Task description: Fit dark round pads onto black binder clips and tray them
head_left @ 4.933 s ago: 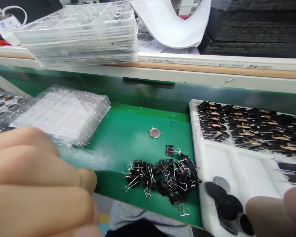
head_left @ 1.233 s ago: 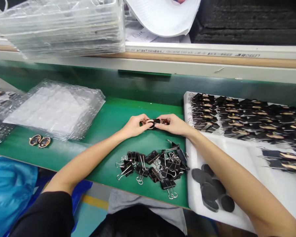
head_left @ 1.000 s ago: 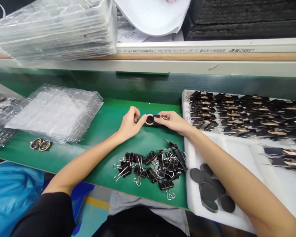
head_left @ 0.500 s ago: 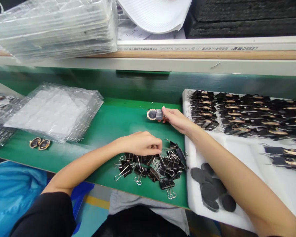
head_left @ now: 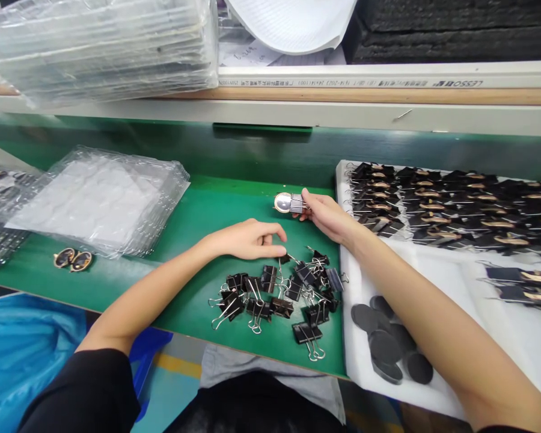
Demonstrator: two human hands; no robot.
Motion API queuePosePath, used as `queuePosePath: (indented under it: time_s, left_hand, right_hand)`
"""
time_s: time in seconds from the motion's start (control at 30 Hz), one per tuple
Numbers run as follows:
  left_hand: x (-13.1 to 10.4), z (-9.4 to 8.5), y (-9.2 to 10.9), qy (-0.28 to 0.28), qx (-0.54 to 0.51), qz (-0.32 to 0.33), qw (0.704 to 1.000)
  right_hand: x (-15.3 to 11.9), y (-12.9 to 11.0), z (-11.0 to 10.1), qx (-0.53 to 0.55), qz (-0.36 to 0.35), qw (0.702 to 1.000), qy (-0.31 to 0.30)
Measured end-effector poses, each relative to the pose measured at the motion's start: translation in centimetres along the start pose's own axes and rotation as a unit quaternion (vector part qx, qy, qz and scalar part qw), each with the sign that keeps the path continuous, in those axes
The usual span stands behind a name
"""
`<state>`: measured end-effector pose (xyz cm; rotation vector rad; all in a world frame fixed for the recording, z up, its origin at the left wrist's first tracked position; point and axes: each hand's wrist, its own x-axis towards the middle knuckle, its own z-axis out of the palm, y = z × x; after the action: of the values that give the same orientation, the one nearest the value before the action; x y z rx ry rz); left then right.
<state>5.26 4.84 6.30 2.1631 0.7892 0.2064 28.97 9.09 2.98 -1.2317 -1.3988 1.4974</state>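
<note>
My right hand [head_left: 327, 215] grips the wire end of a binder clip [head_left: 296, 203], which is clamped on a gold-rimmed oval piece [head_left: 282, 202] with a shiny face. It is held above the green bench top, near the tray's left edge. My left hand [head_left: 250, 239] hovers over the back of a pile of black binder clips [head_left: 293, 288]. A gap shows between its thumb and index finger, and I see nothing held there. One clip [head_left: 284, 259] lies just below the thumb tip.
At right, a white foam tray [head_left: 351, 355] holds rows of clipped pieces [head_left: 433, 204] and several black discs [head_left: 386, 347]. Stacked clear plastic trays [head_left: 94, 198] stand at left, near two gold-rimmed oval pieces [head_left: 73, 260]. A ledge [head_left: 365, 111] runs along the back.
My left hand has lifted back and left from the clip pile, and its thumb and index finger have parted. My right hand keeps the clipped oval piece, whose face now catches the light.
</note>
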Motion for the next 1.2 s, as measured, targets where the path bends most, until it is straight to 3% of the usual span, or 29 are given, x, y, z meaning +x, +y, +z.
queuePosePath:
  time_s: [0.07, 0.2, 0.33, 0.43, 0.53, 0.63, 0.7, 0.8, 0.87, 0.97, 1.03, 1.1, 1.2]
  left_hand:
    - [-0.1, 0.7, 0.5, -0.020, 0.062, 0.030, 0.997]
    - [-0.1, 0.8, 0.5, 0.015, 0.128, 0.055, 0.990]
    - [-0.5, -1.9, -1.8, 0.009, 0.087, 0.093, 0.992]
    - [-1.2, -4.1, -3.8, 0.039, 0.083, 0.099, 0.991]
    - [-1.5, -4.7, -4.3, 0.122, 0.095, 0.019, 0.988]
    - [-1.3, -3.6, -2.9, 0.238, 0.112, -0.113, 0.958]
    - [-1.1, -2.6, -1.7, 0.229, 0.135, -0.164, 0.950]
    - [-0.9, -1.7, -0.7, 0.128, 0.148, -0.162, 0.967]
    - [-0.8, -1.7, -0.7, 0.114, 0.118, -0.133, 0.978]
    - [-0.6, -2.1, -1.6, 0.185, 0.050, -0.083, 0.978]
    - [-0.4, -2.3, -2.4, 0.218, -0.044, -0.089, 0.971]
    - [0.0, -2.3, -3.3, 0.216, -0.189, -0.125, 0.950]
    - [0.5, -1.9, -4.4, 0.226, -0.365, -0.150, 0.890]
  right_hand:
    - [0.0, 0.0, 0.0, -0.011, -0.001, 1.000, -0.004]
    - [-0.1, 0.0, 0.0, -0.009, -0.007, 1.000, -0.007]
    - [0.0, 0.1, 0.0, 0.017, -0.003, 1.000, 0.013]
    - [0.1, 0.1, 0.0, 0.022, 0.002, 0.999, 0.026]
    - [0.1, 0.1, 0.0, 0.014, 0.001, 1.000, 0.028]
    - [0.0, 0.0, 0.1, -0.005, -0.005, 1.000, 0.026]
    - [-0.1, -0.1, 0.1, -0.012, -0.006, 1.000, 0.025]
    - [-0.2, -0.2, 0.2, -0.011, -0.005, 1.000, 0.021]
    - [-0.2, -0.1, 0.2, -0.007, -0.006, 1.000, 0.020]
    - [-0.1, -0.1, 0.2, 0.011, -0.006, 0.999, 0.030]
    - [-0.1, -0.2, 0.2, 0.032, -0.001, 0.999, 0.037]
    - [-0.1, -0.3, 0.3, 0.053, 0.004, 0.998, 0.040]
    - [-0.3, -0.5, 0.3, 0.057, -0.002, 0.998, 0.032]
